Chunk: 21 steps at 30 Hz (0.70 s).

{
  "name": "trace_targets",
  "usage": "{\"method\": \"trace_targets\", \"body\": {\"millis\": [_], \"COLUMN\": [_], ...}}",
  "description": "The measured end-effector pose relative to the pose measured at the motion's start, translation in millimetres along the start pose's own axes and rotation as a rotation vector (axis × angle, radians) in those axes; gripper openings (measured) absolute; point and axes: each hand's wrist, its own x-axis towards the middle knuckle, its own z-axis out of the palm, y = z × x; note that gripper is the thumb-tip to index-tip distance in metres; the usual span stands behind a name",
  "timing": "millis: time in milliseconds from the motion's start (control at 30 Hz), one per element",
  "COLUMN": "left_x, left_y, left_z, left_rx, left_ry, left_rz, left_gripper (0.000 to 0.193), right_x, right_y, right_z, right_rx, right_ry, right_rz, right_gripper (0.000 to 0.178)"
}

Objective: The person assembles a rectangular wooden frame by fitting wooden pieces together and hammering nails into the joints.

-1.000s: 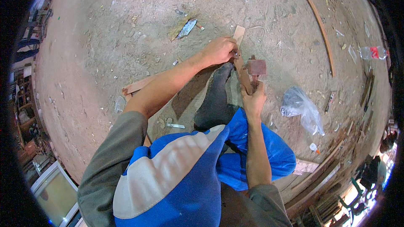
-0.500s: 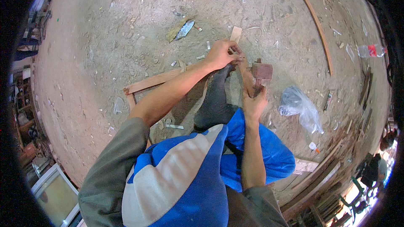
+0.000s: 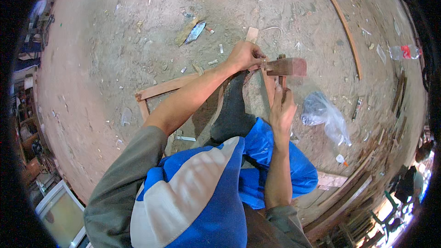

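My right hand [image 3: 283, 111] is wrapped round the handle of a reddish-brown wooden mallet [image 3: 291, 67]. The mallet's block head lies sideways, one end close beside my left fingertips. My left hand [image 3: 245, 57] is closed in a pinch over the far corner of a pale wooden frame [image 3: 171, 86]; whatever the fingers hold is too small to make out. One strip of the frame runs from that corner back beneath my right hand. A short wood end [image 3: 251, 34] sticks out past my left hand. My dark-covered foot [image 3: 230, 110] rests inside the frame, next to the corner.
A crumpled clear plastic bag [image 3: 325, 118] lies right of my right hand. Farther right are a long wooden strip [image 3: 343, 25] and a plastic bottle [image 3: 404, 52]. Scraps litter the dirt floor. Timber [image 3: 342, 204] lies at the lower right, a white-framed panel [image 3: 62, 213] at the lower left.
The mallet head has turned and come up toward my left fingertips, with my right hand shifting slightly right. My left hand stays pinched at the frame corner.
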Motion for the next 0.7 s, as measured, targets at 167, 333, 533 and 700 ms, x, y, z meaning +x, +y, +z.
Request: {"method": "trace_targets", "body": {"millis": [167, 333, 533, 700], "left_x": [6.6, 5.7, 0.9, 2.7], "left_y": [-17.5, -14.2, -17.3, -6.6], "left_z": [4.3, 0.7, -1.3, -2.3], "left_rx": [0.052, 0.031, -0.081, 0.006], "left_ry": [0.03, 0.012, 0.038, -0.003], "left_rz": [0.092, 0.106, 0.227, 0.016], "left_gripper": [0.03, 0.031, 0.03, 0.031], "right_x": [8.8, 28.3, 17.2, 21.8], "right_y": [-21.3, -22.2, -37.4, -20.6], "right_z": [2.5, -7.3, -12.2, 2.1], "right_rx": [0.061, -0.065, 0.063, -0.215], "right_ry": [0.052, -0.031, 0.159, -0.098], "right_rz": [-0.106, -0.282, -0.298, -0.251], "right_gripper": [0.035, 0.028, 0.022, 0.027]}}
